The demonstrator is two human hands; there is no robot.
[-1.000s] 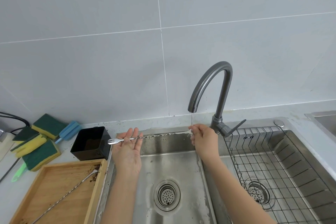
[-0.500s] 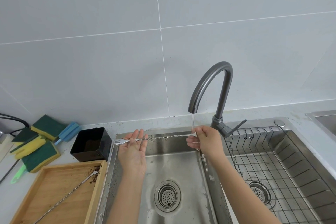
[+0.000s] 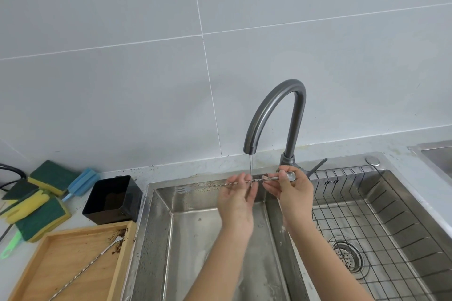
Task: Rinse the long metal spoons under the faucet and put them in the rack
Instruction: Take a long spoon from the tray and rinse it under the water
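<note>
One twisted long spoon lies across the stream from the faucet, pinched near its bowl by the right hand, the left hand open and cradling its stem. Another spoon waits unrinsed in the wooden tray (left counter edge); the wire rack looks empty.

Green-yellow sponges lie beside a black container behind a wooden tray.

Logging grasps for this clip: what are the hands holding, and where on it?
One long spoon: the right hand pinches it near the bowl end; the left hand supports the twisted shaft under the stream.
</note>
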